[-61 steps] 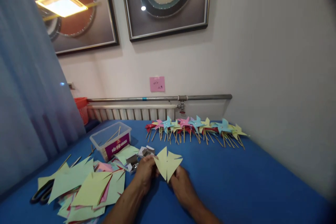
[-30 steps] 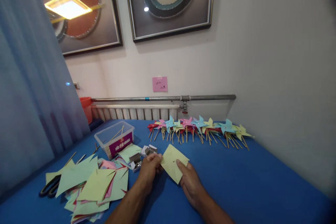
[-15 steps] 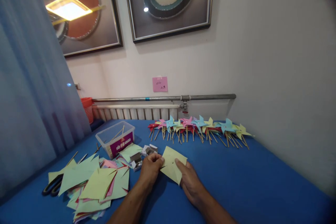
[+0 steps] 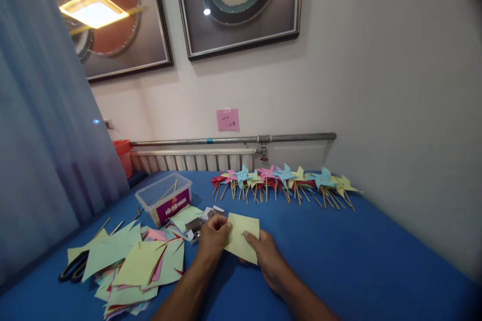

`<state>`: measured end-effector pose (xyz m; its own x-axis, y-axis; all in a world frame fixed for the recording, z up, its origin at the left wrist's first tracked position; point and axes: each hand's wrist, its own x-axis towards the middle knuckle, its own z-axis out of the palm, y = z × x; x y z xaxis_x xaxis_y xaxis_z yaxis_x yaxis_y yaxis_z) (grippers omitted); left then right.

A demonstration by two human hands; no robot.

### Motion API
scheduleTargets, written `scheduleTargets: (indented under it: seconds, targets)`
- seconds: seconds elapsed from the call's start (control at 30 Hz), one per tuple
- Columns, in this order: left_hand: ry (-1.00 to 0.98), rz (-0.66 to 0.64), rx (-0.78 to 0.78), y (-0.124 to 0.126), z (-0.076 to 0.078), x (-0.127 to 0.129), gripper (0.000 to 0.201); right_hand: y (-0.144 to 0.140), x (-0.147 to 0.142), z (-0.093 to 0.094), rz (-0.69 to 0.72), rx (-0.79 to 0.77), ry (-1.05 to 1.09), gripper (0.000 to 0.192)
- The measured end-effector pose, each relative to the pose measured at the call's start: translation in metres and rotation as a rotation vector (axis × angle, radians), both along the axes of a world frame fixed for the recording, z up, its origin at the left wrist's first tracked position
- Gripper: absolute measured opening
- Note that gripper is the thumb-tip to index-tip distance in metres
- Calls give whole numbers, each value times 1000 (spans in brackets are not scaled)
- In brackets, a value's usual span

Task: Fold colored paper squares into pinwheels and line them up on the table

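A pale yellow square of paper is held between my two hands above the blue table. My left hand pinches its left edge. From the right, my right hand grips it, thumb on top near a small dark mark at the middle and fingers underneath. Just left of my left hand stands a small open box with shiny little pieces in it, and another small box sits behind it. Nearby on the left lies a loose pile of coloured paper squares, some with slits cut at the corners.
Paper pinwheels on sticks lie in a row at the back. A clear plastic tub with sticks stands behind the pile. Black-handled scissors lie at the left, beside the blue curtain. A pipe runs along the wall.
The yellow paper has turned in my hands, its top edge now lying nearly level, and has moved slightly left. Both hands still hold it. The view has shifted a little.
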<state>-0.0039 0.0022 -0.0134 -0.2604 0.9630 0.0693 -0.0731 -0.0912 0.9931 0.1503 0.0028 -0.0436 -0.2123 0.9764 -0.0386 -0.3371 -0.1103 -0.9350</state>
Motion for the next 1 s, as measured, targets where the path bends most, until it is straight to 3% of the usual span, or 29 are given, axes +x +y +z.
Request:
scheduleTargets:
  seconds: [0.2,0.33,0.53,0.8,0.9,1.0]
  targets:
    - [398,33,280,-10,4,2,7,3,0,-8,-9,-6,25,43]
    - [693,-34,472,-17,6,1,19,5,1,-12,-18,-11,13,44]
    - [947,-44,583,-18,0,2,27,3,0,-8,3,-1,1,49]
    - [1072,23,731,-14,-9,1,31,1,-1,-4,-30,-9,-8,50]
    - [1034,-13,689,-18,-5,3,28,4,-2,-6,-78,-20,-24,47]
    - [859,-28,589,-21,2,4,21,8,-2,-9,-114,-16,-51,41]
